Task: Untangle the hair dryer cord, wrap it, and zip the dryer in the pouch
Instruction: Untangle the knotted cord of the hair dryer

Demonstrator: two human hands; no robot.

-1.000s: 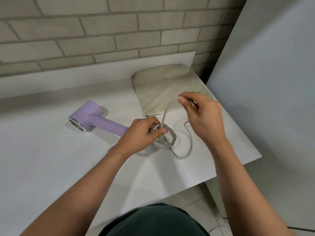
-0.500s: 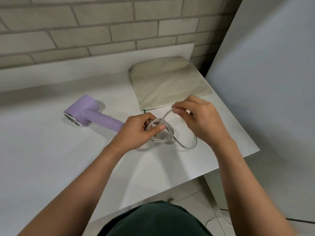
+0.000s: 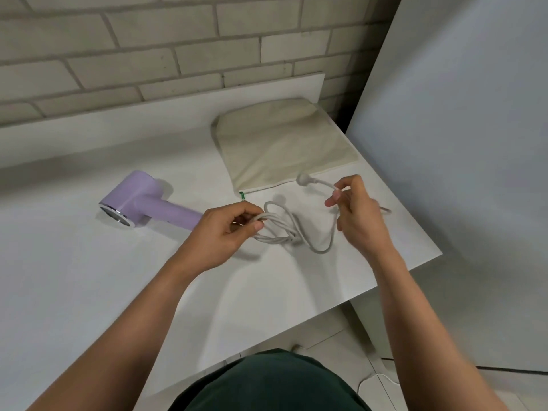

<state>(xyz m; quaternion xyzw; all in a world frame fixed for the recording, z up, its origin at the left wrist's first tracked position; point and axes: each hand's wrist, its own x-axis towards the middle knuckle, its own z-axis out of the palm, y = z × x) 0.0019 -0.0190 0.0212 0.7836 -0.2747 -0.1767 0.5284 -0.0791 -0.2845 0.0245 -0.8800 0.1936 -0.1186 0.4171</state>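
Head view: a white table (image 3: 89, 277) is seen from above, and two bare forearms are stretched over it from its near edge.
Left hand: the left hand (image 3: 225, 232) is curled round a bunch of loops of the grey cord (image 3: 284, 229); the strands are clamped between the thumb and the bent fingers, low over the tabletop.
Right hand: the right hand (image 3: 358, 215) is held higher, and the cord is pinched between thumb and forefinger just behind the plug (image 3: 304, 178); the other fingers are bent inward.
Cord: a twisted tangle is laid on the table between the two hands. One slack bight is hung from the tangle up to the right hand.
Plug: the round pale head is pointed left and is seen against the pouch's near edge; whether the fabric is touched cannot be told.
Hair dryer: the lilac hair dryer (image 3: 139, 200) is laid on its side on the table, left of the left hand. Its silver-rimmed mouth is turned to the near left, and the end of its handle is hidden behind that hand.
Pouch: the cream pouch (image 3: 284, 146) is spread flat at the far right of the table, beyond both hands. A green zipper pull (image 3: 242, 196) is seen at its near left corner.
Surroundings: a brick wall (image 3: 148, 48) is set behind the table, and a pale grey panel (image 3: 459, 114) is stood at its right.
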